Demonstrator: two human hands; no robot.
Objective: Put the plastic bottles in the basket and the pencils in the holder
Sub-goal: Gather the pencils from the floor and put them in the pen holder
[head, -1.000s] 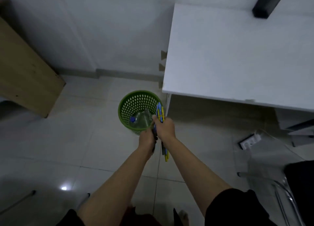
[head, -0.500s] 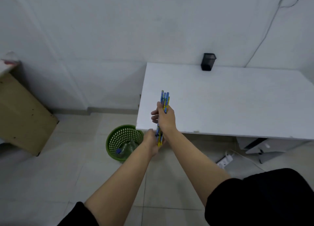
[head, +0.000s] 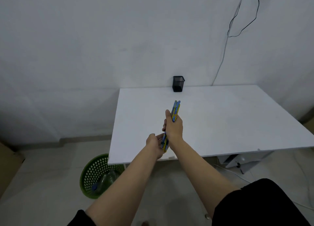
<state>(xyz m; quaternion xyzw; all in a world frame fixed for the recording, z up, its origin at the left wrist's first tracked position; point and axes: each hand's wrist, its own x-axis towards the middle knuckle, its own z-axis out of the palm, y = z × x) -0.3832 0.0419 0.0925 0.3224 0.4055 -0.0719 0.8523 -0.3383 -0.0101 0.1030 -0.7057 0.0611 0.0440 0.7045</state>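
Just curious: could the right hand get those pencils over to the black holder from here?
Probably yes. The right hand grips the pencils, and the white table between it and the holder lies bare.

White table (head: 220,123) w/ black holder (head: 178,83).

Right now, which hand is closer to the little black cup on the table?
Right. The right hand grips the pencils over the table's middle, nearer the black holder at the back. The left hand sits lower, by the pencils' bottom ends near the front edge.
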